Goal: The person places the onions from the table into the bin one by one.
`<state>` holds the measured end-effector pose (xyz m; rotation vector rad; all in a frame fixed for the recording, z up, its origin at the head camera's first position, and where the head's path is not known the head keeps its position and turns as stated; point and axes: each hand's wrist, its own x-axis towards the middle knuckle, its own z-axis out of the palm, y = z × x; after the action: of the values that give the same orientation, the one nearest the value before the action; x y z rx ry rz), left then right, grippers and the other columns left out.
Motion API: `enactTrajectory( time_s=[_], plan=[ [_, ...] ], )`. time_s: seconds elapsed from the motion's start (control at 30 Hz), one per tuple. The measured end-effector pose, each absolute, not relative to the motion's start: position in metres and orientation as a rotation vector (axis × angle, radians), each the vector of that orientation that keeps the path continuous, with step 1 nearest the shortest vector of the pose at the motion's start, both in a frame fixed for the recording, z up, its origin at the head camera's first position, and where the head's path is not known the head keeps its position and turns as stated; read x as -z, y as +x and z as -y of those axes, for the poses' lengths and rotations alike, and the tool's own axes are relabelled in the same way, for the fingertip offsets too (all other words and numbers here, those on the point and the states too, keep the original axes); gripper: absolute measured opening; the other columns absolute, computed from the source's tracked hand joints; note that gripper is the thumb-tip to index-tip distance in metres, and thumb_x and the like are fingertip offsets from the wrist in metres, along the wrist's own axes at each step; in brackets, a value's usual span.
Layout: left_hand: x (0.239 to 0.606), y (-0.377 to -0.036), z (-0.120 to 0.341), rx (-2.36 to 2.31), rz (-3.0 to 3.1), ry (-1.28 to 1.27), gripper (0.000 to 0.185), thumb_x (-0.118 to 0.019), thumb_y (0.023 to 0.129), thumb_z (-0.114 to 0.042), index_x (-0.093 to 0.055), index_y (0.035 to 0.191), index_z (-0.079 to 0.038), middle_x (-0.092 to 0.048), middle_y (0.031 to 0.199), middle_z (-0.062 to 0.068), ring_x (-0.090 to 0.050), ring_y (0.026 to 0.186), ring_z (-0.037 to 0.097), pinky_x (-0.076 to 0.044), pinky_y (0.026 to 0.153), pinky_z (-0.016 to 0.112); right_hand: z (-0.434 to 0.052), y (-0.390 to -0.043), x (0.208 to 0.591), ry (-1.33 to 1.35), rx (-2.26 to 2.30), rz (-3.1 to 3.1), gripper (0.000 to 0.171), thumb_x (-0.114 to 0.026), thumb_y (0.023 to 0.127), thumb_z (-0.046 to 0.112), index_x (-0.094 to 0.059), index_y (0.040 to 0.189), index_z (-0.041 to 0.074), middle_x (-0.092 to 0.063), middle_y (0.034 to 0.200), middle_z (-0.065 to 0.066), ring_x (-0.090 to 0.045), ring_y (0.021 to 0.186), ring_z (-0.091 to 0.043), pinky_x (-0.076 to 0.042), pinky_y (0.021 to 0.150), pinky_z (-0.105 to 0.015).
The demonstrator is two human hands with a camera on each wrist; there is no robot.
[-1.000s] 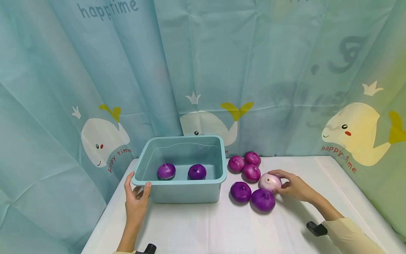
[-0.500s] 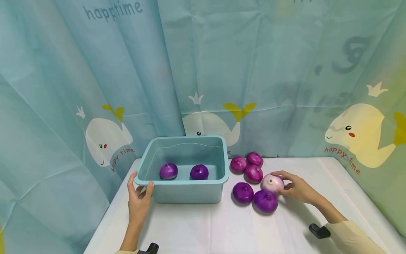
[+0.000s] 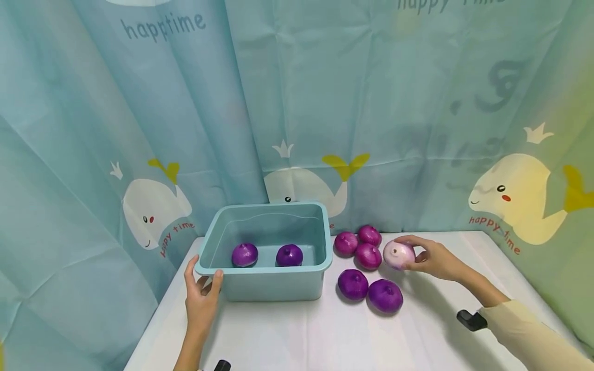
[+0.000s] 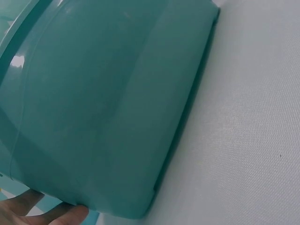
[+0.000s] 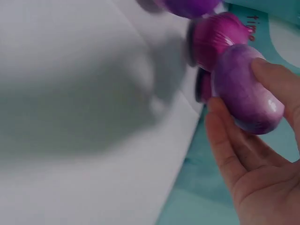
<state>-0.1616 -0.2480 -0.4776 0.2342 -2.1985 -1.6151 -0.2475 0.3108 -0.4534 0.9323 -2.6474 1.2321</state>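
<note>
My right hand point(image 3: 433, 259) grips a pale pink-white onion point(image 3: 398, 255) between thumb and fingers; in the right wrist view the same onion point(image 5: 246, 89) shows a purple side. A shadow falls on the table below it. My left hand point(image 3: 202, 299) holds the near left corner of a teal plastic bin point(image 3: 274, 285), thumb over the front rim and fingers at the left side. The left wrist view shows the bin's wall point(image 4: 103, 103) close up, with fingertips point(image 4: 72, 215) against it. Inside the bin lie two purple onions, one left point(image 3: 244, 254) and one right point(image 3: 289, 255).
Two dark purple onions, one point(image 3: 352, 285) beside a larger one point(image 3: 385, 296), lie right of the bin. Behind them sit three magenta onions point(image 3: 368, 256) in a cluster. A whale-print curtain point(image 3: 297, 103) hangs along the back of the white table point(image 3: 343, 340).
My right hand has lifted the pale onion up off its spot against the large purple onion. The left hand stays at the bin's corner. The head view has shifted slightly.
</note>
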Motion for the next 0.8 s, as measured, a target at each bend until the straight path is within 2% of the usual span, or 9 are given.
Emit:
enactTrajectory(
  time_s=[0.23,0.3,0.4,0.47,0.57,0.67,0.73,0.8],
  plan=[
    [0.476,-0.161,0.246,1.590,2.215,0.283,0.076,-0.064,0.102,-0.038,-0.017,0.162,-0.035,-0.030,0.163,0.020,-0.045,0.139,0.044,-0.042,0.083,0.007,-0.314,-0.259,0.419,0.803,-1.126,2.665,0.062,-0.086,0.083,0.008,-0.058,0.138,0.003,-0.068,0.117,-0.023,-0.071,0.072,-0.009,-0.055,0.063,-0.027],
    [0.476,-0.161,0.245,1.578,2.222,0.291,0.076,-0.064,0.102,-0.038,-0.017,0.162,-0.035,-0.031,0.163,0.019,-0.046,0.139,0.045,-0.046,0.088,0.014,-0.314,-0.262,0.409,0.787,-1.109,2.664,0.063,-0.086,0.083,0.009,-0.058,0.139,0.005,-0.070,0.113,-0.021,-0.071,0.072,-0.009,-0.054,0.063,-0.027],
    [0.476,-0.161,0.245,1.561,2.231,0.289,0.077,-0.063,0.102,-0.037,-0.016,0.163,-0.033,-0.030,0.163,0.020,-0.046,0.139,0.045,-0.050,0.099,0.034,-0.313,-0.265,0.395,0.789,-1.120,2.637,0.064,-0.085,0.084,0.007,-0.056,0.141,0.006,-0.071,0.108,-0.020,-0.071,0.071,-0.010,-0.054,0.062,-0.027],
    [0.476,-0.161,0.245,1.562,2.230,0.281,0.077,-0.063,0.103,-0.036,-0.015,0.163,-0.032,-0.030,0.163,0.021,-0.045,0.139,0.047,-0.047,0.103,0.050,-0.311,-0.267,0.387,0.793,-1.126,2.602,0.064,-0.085,0.084,0.004,-0.056,0.141,0.006,-0.072,0.105,-0.020,-0.072,0.072,-0.010,-0.054,0.061,-0.026],
    [0.476,-0.161,0.246,1.576,2.220,0.274,0.078,-0.063,0.103,-0.035,-0.014,0.163,-0.032,-0.030,0.163,0.023,-0.045,0.139,0.048,-0.043,0.104,0.060,-0.309,-0.270,0.378,0.783,-1.131,2.560,0.063,-0.085,0.084,0.003,-0.057,0.140,0.006,-0.073,0.103,-0.020,-0.073,0.074,-0.011,-0.055,0.062,-0.024],
    [0.477,-0.161,0.247,1.581,2.220,0.281,0.078,-0.063,0.103,-0.035,-0.014,0.163,-0.033,-0.030,0.162,0.023,-0.045,0.138,0.047,-0.046,0.103,0.056,-0.306,-0.272,0.372,0.733,-1.113,2.547,0.064,-0.085,0.084,0.007,-0.057,0.141,0.008,-0.075,0.097,-0.018,-0.073,0.074,-0.011,-0.054,0.062,-0.024],
    [0.477,-0.161,0.248,1.581,2.222,0.281,0.078,-0.064,0.102,-0.035,-0.014,0.163,-0.033,-0.030,0.162,0.023,-0.046,0.138,0.047,-0.051,0.099,0.041,-0.305,-0.273,0.369,0.697,-1.093,2.552,0.064,-0.085,0.085,0.009,-0.057,0.141,0.010,-0.076,0.092,-0.014,-0.073,0.073,-0.011,-0.052,0.061,-0.024],
    [0.478,-0.161,0.248,1.585,2.219,0.275,0.078,-0.064,0.102,-0.035,-0.015,0.163,-0.033,-0.030,0.163,0.022,-0.046,0.138,0.046,-0.049,0.092,0.024,-0.304,-0.274,0.367,0.668,-1.077,2.557,0.063,-0.085,0.085,0.012,-0.057,0.142,0.012,-0.076,0.087,-0.011,-0.073,0.072,-0.012,-0.051,0.061,-0.024]
  ],
)
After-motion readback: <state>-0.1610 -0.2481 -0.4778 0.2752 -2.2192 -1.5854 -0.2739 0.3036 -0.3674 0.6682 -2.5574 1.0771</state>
